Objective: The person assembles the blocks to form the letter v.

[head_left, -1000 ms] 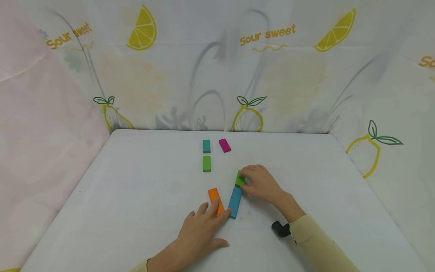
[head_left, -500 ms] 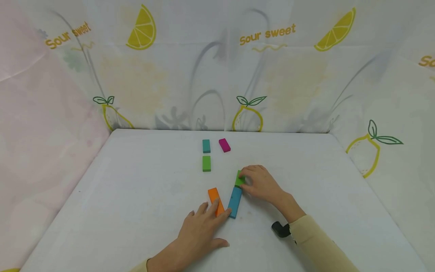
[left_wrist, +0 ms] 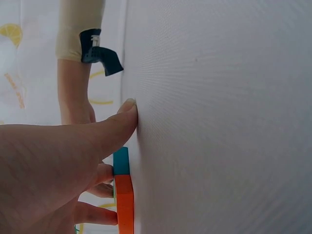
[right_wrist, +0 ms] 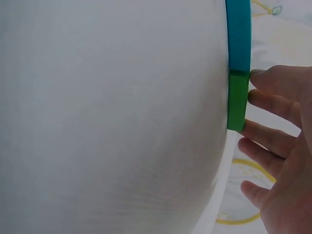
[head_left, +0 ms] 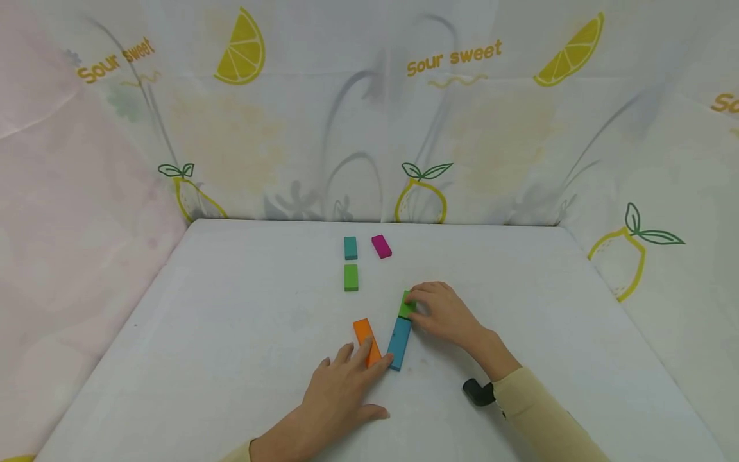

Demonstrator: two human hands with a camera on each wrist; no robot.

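Note:
My left hand is spread out, its fingertips on an orange block and at the near end of a longer blue block. The two blocks slant toward each other at their near ends. My right hand holds a short green block at the far end of the blue one. In the right wrist view, the green block lies end to end with the blue block. There the thumb is near their joint and another fingertip at the green block's far end.
Farther back on the white table lie a second green block, a teal block and a magenta block. A lemon-print cloth hangs behind. A black device sits at the right wrist.
The right hand and the green block have shifted very slightly toward the near side, against the blue block. The left hand and the other blocks stay where they were.

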